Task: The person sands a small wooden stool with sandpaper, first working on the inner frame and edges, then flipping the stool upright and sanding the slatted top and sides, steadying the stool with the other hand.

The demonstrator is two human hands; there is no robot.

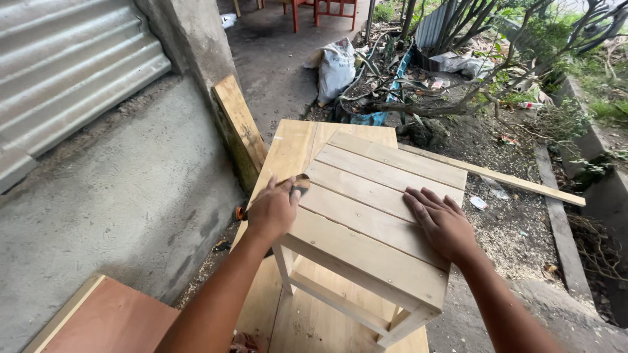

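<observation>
Outdoors, a slatted wooden stool (376, 216) is standing on a pale board table (294, 147); the left hand (273, 210) is curling shut around a piece of sandpaper (299, 185), pressing it against the stool's left edge; the right hand (443, 223) is lying open and flat, fingers spread, on the seat slats; a plank (241, 129) is leaning against the concrete wall (118, 189) just beside the table; a white sack (335, 68) is sitting well beyond, near tangled branches (477, 78).

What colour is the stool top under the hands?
Pale, unfinished wood, a light tan with faint grain: the stool, seen in the head view.
</observation>
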